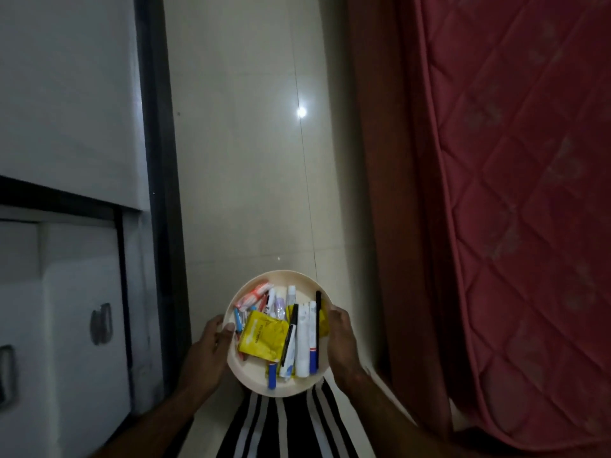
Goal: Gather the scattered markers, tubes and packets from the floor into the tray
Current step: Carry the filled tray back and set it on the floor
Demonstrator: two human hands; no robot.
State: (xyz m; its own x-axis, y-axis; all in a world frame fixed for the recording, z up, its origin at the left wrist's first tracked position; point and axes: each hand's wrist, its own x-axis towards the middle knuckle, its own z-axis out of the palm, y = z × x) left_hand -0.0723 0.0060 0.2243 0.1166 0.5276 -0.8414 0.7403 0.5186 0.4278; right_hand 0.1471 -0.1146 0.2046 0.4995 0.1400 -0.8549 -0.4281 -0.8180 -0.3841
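A round cream tray [281, 278] is held up above the floor, low in the middle of the head view. My left hand [213, 342] grips its left rim and my right hand [340, 335] grips its right rim. Inside lie a yellow packet [261, 337], a white tube [301, 352], a black marker [318, 328], a blue-capped marker [272, 375], a red and white packet [253, 295] and several other small tubes and pens, piled across each other.
Pale glossy floor tiles [251, 160] run ahead in a narrow strip. A white cabinet with metal handles [102, 322] stands on the left behind a dark frame. A red quilted mattress [515, 193] fills the right. My striped trousers [287, 428] show below the tray.
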